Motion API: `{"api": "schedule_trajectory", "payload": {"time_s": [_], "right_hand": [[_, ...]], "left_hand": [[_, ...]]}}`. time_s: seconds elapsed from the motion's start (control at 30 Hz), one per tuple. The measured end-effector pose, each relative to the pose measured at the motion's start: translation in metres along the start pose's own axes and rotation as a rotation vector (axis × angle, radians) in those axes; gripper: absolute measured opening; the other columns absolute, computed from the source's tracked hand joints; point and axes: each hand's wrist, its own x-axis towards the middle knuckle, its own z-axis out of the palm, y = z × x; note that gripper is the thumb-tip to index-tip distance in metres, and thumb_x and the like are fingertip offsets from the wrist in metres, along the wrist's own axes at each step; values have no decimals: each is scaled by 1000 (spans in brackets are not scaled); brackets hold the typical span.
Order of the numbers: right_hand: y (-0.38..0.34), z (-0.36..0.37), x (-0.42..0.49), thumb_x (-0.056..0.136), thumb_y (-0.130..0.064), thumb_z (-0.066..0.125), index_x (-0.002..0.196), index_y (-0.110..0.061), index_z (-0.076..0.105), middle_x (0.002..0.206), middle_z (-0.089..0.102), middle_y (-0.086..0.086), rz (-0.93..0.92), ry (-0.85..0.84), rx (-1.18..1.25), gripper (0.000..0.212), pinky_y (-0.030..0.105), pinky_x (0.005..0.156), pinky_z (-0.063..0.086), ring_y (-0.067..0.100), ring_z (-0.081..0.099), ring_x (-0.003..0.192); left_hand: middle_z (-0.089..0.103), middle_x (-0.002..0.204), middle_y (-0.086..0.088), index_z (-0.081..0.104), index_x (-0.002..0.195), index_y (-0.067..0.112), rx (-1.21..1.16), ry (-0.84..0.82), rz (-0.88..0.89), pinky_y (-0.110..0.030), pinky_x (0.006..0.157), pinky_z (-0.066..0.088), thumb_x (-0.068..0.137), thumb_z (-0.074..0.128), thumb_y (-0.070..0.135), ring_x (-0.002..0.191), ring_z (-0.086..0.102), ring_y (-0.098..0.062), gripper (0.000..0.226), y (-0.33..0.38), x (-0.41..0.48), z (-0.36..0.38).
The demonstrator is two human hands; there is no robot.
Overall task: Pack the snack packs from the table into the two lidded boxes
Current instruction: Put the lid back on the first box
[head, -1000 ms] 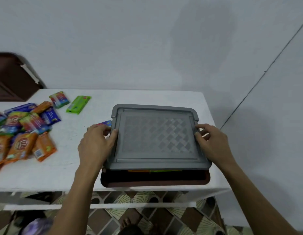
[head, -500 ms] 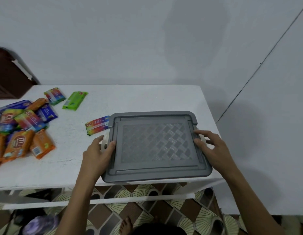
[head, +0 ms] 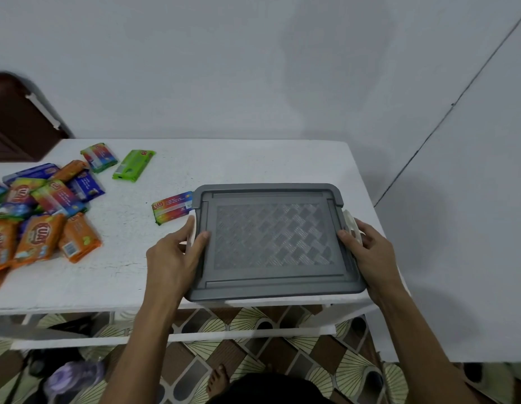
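A grey lid with a woven pattern covers a box at the front right of the white table. My left hand grips the lid's left edge, thumb on top. My right hand holds the right edge by a pale side latch. The box body is hidden under the lid. One rainbow snack pack lies just left of the lid's far corner. A pile of orange, blue and rainbow snack packs lies at the table's left, with a green pack behind it.
A dark brown chair back stands at the far left behind the table. Grey walls close the back and right. Below the table's front edge are a lower rail, patterned floor tiles and a bare foot.
The lid has come down level onto the box, whose brown body and contents no longer show. The box now sits further onto the table. A rainbow pack beside it is uncovered.
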Motion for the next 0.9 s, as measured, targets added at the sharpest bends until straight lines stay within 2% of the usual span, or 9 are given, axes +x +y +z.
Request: {"api": "schedule_trajectory", "payload": {"time_s": [0.07,0.17,0.27,0.4,0.53,0.67,0.8,0.9], "right_hand": [[0,4,-5,93,-25,63,137,-23,54,123,64,2,-54,19,-41,45,32,80,59,17,66,101],[-5,7,-7,96,-29,56,140,-27,50,133,54,-8,-141,-8,-176,44,16,80,49,9,56,109],[-8,9,-3,97,-30,53,135,-22,55,138,55,-4,-179,2,-220,39,25,94,46,8,50,118],[-5,9,-1,97,-26,54,138,-25,52,141,54,1,-211,12,-356,40,42,101,49,17,52,121],[-5,7,3,96,-22,56,139,-21,51,140,55,4,-257,15,-447,42,38,103,45,23,53,124],[-12,-4,16,95,-18,57,136,-17,56,132,61,8,-293,54,-512,41,31,94,45,20,57,109],[-20,-24,47,94,-20,58,133,-17,59,117,67,14,-298,111,-602,39,28,83,41,18,55,87],[-26,-30,78,90,-29,56,131,-14,60,110,69,17,-312,134,-637,44,26,81,40,20,56,79]], "left_hand": [[62,90,2,56,134,26,-2,-30,26,-26,74,41,91,60,44,77,56,-11,47,2,-3,-2],[60,90,6,57,134,25,-7,-55,82,-24,65,41,94,57,34,73,56,-6,42,2,-1,0],[63,88,5,57,133,26,-39,-42,74,-16,60,41,97,51,26,70,55,-5,36,-2,1,2],[63,81,12,60,130,29,-96,-17,43,-19,57,39,97,48,20,64,53,-7,36,-4,2,5],[67,91,4,61,130,26,-130,1,45,-18,62,42,96,50,21,74,57,-5,36,-5,2,11],[67,92,2,62,128,22,-143,-6,68,-6,56,41,96,50,21,70,55,-5,34,10,10,26],[59,71,9,58,133,20,-126,-52,143,-10,52,36,96,51,25,59,49,-5,37,37,30,56],[60,72,7,53,137,19,-75,-71,177,-10,53,36,97,50,29,61,50,-5,41,54,58,79]]}}
